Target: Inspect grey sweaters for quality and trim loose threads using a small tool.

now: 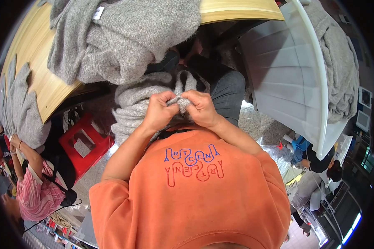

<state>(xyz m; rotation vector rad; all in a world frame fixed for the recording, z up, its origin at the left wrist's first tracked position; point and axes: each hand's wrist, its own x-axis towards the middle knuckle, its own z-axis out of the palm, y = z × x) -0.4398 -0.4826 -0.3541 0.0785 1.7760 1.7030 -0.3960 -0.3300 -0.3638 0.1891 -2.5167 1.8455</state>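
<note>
A fuzzy grey knitted garment point(131, 101) lies bunched across my lap. My left hand point(160, 111) pinches one part of its knitted edge between thumb and fingers. Close beside it, my right hand point(200, 108) grips the same edge, and a short stretch of knit shows between the two hands. The fingertips of both hands are partly hidden by the folds. Ahead of my hands, a pile of grey knitwear point(129, 37) with a small white label point(98, 13) hangs over the table's near edge.
The wooden table point(241, 9) curves along the front and left. A large pale plastic bin point(286, 70) stands at right, with more grey knitwear point(334, 62) beyond it. A red stool point(85, 143) is at left. Another person point(37, 191) handles grey knitwear farther left.
</note>
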